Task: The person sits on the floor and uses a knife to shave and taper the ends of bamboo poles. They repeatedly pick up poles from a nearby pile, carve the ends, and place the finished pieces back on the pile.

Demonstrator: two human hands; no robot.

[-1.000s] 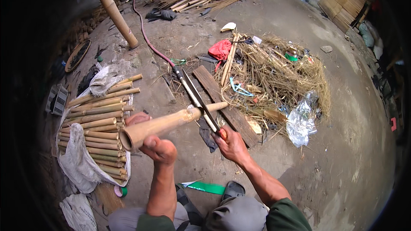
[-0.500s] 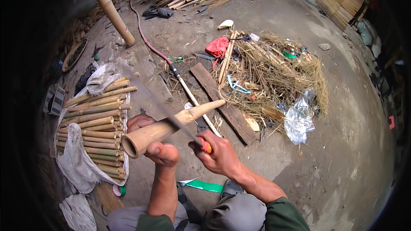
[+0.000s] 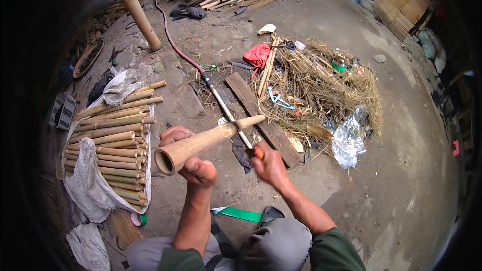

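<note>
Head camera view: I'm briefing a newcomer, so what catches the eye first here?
At centre, the left hand grips a hollow bamboo piece while the right hand holds a long thin rod against it. A stack of cut bamboo lengths lies to the left, and a heap of dry straw to the upper right.

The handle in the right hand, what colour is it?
Orange; the handle peeks out above the right hand in the head view.
</note>
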